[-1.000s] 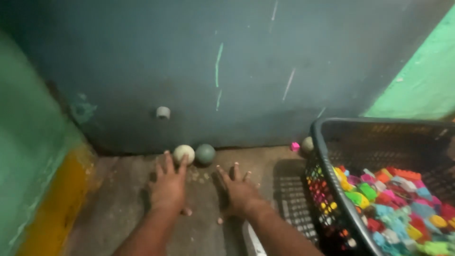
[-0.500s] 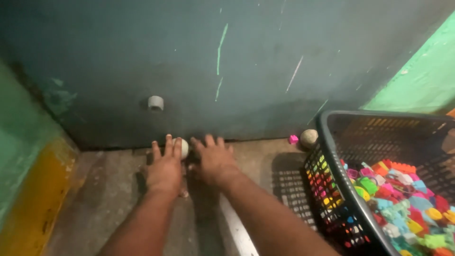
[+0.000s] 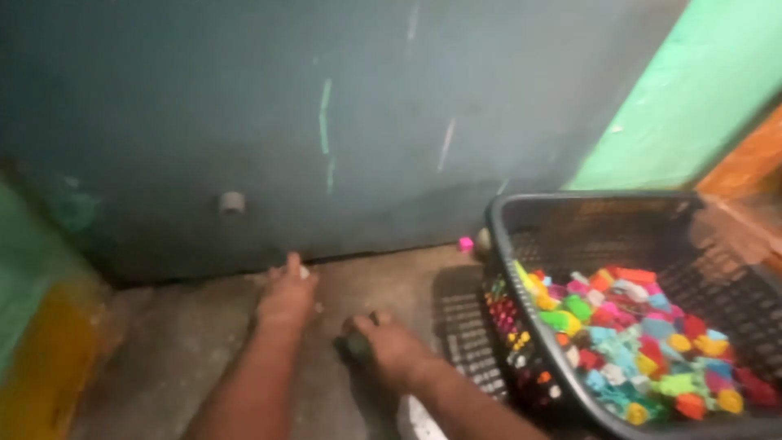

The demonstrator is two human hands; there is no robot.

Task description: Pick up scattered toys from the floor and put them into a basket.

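Reaching low over the concrete floor, both hands work near the foot of the dark teal wall. The left hand lies curled over a pale ball right at the base of that wall; only a sliver of the ball shows past the fingertips, and the blur leaves it unclear whether the fingers are closed around it or just resting on top. The right hand sits farther out from the wall, closed around a dark greenish ball whose rounded edge peeks out on the side toward the left hand.

Beside the right hand, on the side away from the left one, stands a dark plastic basket with mesh walls, one corner close to the wall. It holds a heap of small coloured toy blocks in red, pink, green, yellow and blue. Between the basket's corner and the wall lie a small pink piece and, touching the basket rim, another pale ball, partly hidden.

A short grey pipe stub juts from the wall above the left hand. Pale scratches streak the wall higher up. A yellow painted band marks the side wall well beyond the left hand, with green paint above it.
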